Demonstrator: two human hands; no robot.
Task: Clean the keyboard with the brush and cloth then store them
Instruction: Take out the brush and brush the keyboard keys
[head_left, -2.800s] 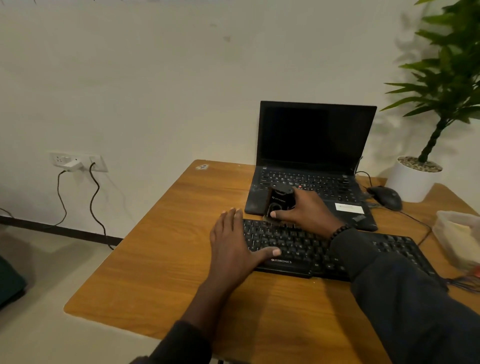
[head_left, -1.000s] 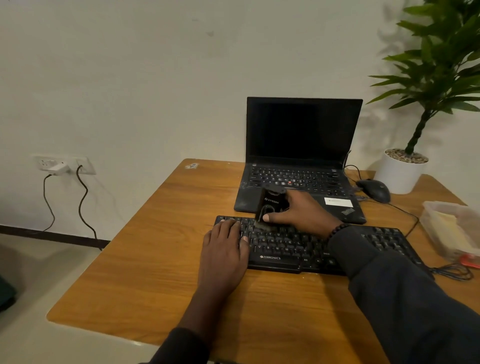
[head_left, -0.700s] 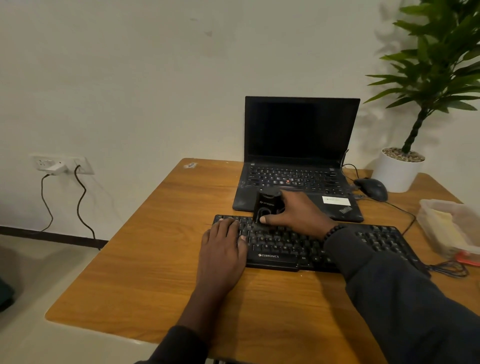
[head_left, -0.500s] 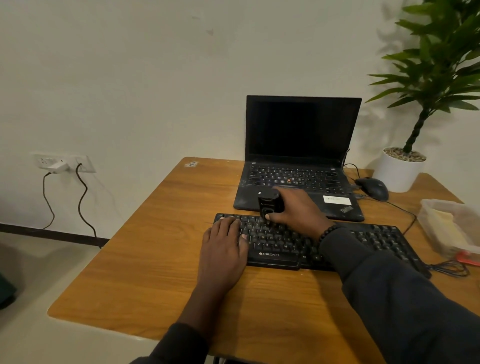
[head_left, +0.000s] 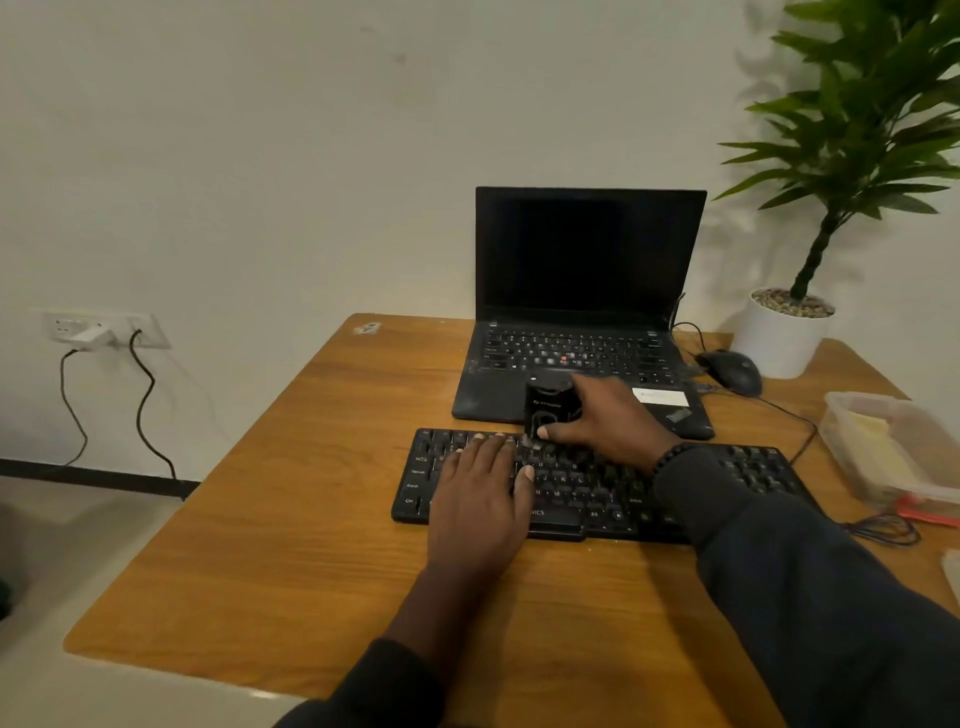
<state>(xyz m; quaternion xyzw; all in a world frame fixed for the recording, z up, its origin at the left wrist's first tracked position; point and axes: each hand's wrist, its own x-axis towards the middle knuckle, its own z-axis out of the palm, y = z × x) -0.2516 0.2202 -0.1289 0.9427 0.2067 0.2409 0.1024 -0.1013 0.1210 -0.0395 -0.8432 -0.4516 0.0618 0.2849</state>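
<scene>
The right hand (head_left: 602, 421) curls round a squat black brush (head_left: 551, 410) with glossy plastic sides, thumb across its front, and holds it upright on the far key rows of the keyboard (head_left: 587, 499); pale bristles seem to show under it, though blur makes that unsure. The left hand (head_left: 480, 486) lies flat on the left half of the keys with straight fingers held close together.

The keyboard is a long, flat black slab with matte keys, lying on a wooden table (head_left: 291, 519) of warm, streaked grain with rounded corners. Just behind it stands one open black laptop (head_left: 587, 312) with a dark screen (a white sticker sits on its palm rest).

Right of the laptop sit one dark rounded mouse (head_left: 732, 370) and one white pot (head_left: 782, 338) holding a green leafy plant (head_left: 872, 119). At the right edge is one translucent plastic tub (head_left: 883, 447) holding something pale yellow. The dark right sleeve (head_left: 810, 597) hides the middle of the keyboard. Two dark cables (head_left: 145, 410) hang from a white wall socket (head_left: 104, 330) on the left.
</scene>
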